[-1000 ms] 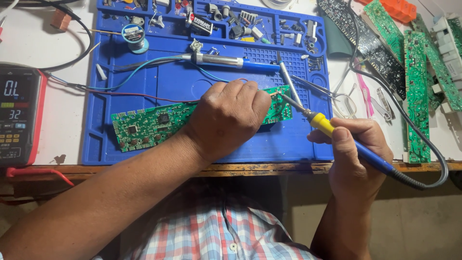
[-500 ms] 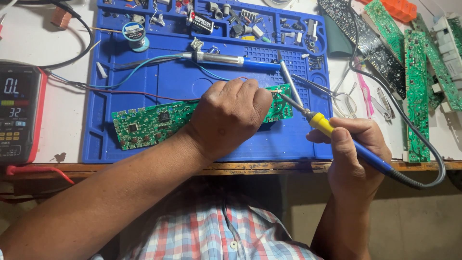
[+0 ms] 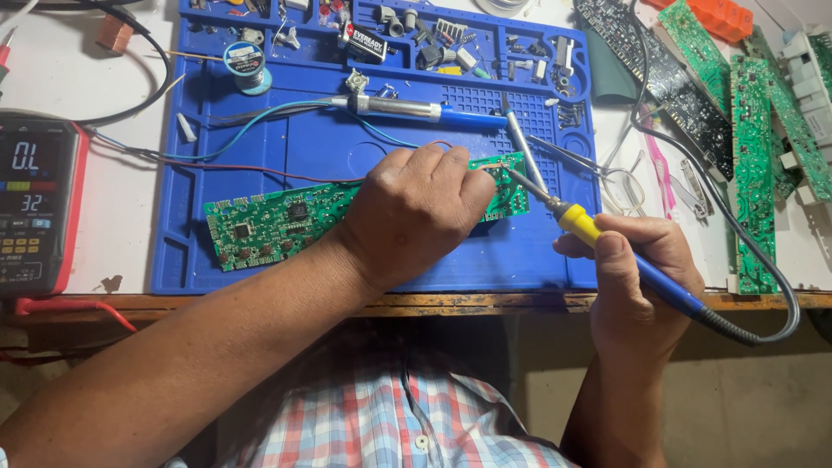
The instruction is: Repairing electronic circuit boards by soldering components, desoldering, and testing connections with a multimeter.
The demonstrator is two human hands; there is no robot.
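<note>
Nearest the camera, a checked shirt (image 3: 381, 425) fills the bottom of the view, and both forearms reach up from it over the wooden edge of the bench (image 3: 121, 305). On the right side, the right hand (image 3: 637, 277) has its fingers wrapped tight around the blue handle of a soldering iron (image 3: 598, 238), yellow collar just past the thumb, black cable looping off to the right. Its metal tip slants up and left and meets the right end of a long green circuit board (image 3: 277, 223). That board lies tilted across the blue work mat (image 3: 399, 139), near its front edge, and the left hand (image 3: 416, 212) presses down on it, fingers curled closed over the board's right part, fingertips close to the tip; whether they pinch anything small, I cannot tell. Just beyond the hand, a second iron (image 3: 416, 110) with a silver barrel lies flat on the mat. Left of the mat sits a meter (image 3: 35, 204) with a lit screen. Farther back, trays of small parts and a solder spool (image 3: 244, 61). Far right, more green boards (image 3: 752, 147) stacked on the bench.
</note>
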